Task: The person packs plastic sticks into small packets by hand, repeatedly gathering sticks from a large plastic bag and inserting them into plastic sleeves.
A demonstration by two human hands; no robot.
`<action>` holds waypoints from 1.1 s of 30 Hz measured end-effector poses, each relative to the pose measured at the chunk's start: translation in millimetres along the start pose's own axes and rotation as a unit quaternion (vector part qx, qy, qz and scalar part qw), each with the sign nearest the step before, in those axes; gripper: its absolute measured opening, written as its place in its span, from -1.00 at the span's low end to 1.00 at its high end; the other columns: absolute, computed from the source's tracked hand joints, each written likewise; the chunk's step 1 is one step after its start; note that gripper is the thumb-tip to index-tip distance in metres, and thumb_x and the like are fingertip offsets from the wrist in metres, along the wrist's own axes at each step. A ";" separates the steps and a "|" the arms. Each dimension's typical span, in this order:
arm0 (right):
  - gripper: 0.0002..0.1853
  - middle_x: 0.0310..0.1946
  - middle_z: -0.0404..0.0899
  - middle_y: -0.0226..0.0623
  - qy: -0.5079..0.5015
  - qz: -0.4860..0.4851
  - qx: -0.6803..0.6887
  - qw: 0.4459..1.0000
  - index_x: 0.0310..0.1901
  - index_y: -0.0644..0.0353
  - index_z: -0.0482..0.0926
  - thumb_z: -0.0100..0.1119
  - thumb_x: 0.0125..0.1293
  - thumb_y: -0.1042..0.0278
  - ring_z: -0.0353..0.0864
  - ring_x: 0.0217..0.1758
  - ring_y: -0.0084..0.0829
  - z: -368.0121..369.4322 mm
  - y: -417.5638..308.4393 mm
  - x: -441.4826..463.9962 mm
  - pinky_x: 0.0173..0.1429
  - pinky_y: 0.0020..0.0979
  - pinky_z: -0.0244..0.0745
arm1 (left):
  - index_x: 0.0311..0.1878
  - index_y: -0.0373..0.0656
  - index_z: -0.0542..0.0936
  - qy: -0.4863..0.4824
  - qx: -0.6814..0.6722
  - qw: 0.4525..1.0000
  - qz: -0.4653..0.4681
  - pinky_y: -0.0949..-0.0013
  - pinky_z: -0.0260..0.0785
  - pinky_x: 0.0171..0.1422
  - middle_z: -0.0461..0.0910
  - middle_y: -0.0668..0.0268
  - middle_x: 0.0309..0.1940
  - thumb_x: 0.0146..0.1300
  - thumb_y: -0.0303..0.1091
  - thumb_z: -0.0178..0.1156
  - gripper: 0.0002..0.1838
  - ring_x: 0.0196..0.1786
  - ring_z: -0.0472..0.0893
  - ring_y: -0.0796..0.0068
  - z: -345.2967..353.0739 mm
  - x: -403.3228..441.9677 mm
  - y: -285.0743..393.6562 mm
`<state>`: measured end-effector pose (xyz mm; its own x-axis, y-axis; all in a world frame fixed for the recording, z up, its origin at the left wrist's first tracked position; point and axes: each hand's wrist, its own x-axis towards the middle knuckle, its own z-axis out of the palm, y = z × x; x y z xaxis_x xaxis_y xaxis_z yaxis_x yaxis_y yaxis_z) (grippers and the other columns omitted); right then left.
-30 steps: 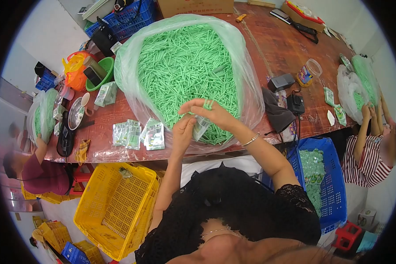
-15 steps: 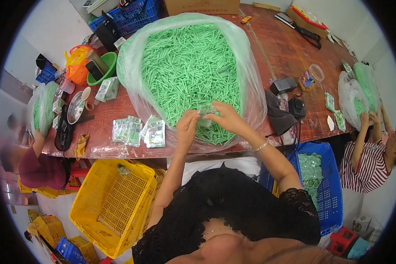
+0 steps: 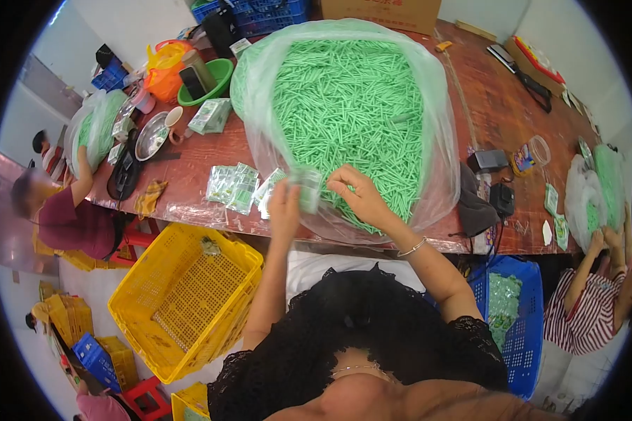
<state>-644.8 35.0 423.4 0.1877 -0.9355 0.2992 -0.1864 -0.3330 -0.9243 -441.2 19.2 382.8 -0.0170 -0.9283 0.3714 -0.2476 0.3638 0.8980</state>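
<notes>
My left hand point(image 3: 283, 212) grips a small clear packet with green print point(image 3: 306, 189), which is smeared by motion. It is beside the near-left edge of a big clear plastic bag point(image 3: 441, 105). Heaped in that bag are many thin, short green sticks point(image 3: 347, 112). Over the near part of the heap, my right hand point(image 3: 361, 200) has thumb and fingertips pinched together. Whatever lies between them, if anything, is too small to make out. Left of my left hand, several similar packets point(image 3: 233, 187) lie on the red-brown table point(image 3: 196, 158), some overlapping.
A yellow crate point(image 3: 182, 302) stands below the table at left, and a blue crate point(image 3: 516, 316) with green packets at right. A green bowl point(image 3: 221, 74), metal dish point(image 3: 152, 137) and black charger point(image 3: 502, 198) are on the table. Co-workers sit on both sides.
The two hands have moved apart. My left hand has carried the packet left, off the stick heap, while my right hand stays over the sticks. The whole view has shifted.
</notes>
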 end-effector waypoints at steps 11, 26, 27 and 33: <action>-0.87 -0.24 0.58 -0.25 -0.054 -0.098 -0.161 0.981 -0.21 0.20 0.61 0.21 0.34 0.33 0.53 -0.09 -0.21 26.8 15.7 0.4 0.04 -0.26 0.44 | 0.23 -0.22 0.54 0.124 0.529 0.837 0.065 -0.10 0.18 0.40 0.43 -0.01 0.27 0.34 -0.11 0.26 -0.50 0.33 0.37 -0.05 -114.1 28.3 -106.5; -0.69 0.19 0.57 -0.25 -0.244 -0.183 -0.414 0.858 -0.02 0.15 0.67 0.19 0.33 0.17 0.37 0.39 -0.20 170.8 56.4 98.8 0.57 0.08 -0.01 | -0.05 -0.32 0.56 -0.056 0.323 0.943 -0.057 -0.05 0.43 0.02 0.64 -0.13 -0.22 0.25 0.08 0.29 -0.44 -0.07 0.61 -0.22 -157.2 89.0 -119.9; -0.69 0.20 0.57 -0.26 -0.255 -0.173 -0.418 0.855 0.00 0.15 0.67 0.18 0.34 0.17 0.37 0.40 -0.21 171.0 57.7 101.2 0.57 0.08 -0.01 | -0.02 -0.33 0.54 -0.079 0.323 0.942 -0.036 -0.03 0.43 0.03 0.63 -0.13 -0.20 0.20 0.07 0.33 -0.42 -0.06 0.61 -0.20 -156.2 86.2 -112.7; -0.71 0.13 0.59 -0.30 -0.218 -0.216 -0.392 0.867 0.05 0.12 0.64 0.15 0.33 0.31 0.39 0.36 -0.18 161.7 72.3 106.8 0.52 -0.01 0.15 | 0.09 -0.35 0.47 -0.183 0.331 0.925 -0.033 0.05 0.42 0.11 0.60 -0.10 -0.03 0.03 -0.06 0.47 -0.32 0.06 0.60 -0.12 -162.8 83.1 -82.5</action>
<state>-482.3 -69.9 350.3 0.7184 -0.6272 0.3010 -0.5746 -0.7789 -0.2514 -264.5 -75.5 378.0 -0.2773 -0.9547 0.1076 -0.7973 0.2911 0.5287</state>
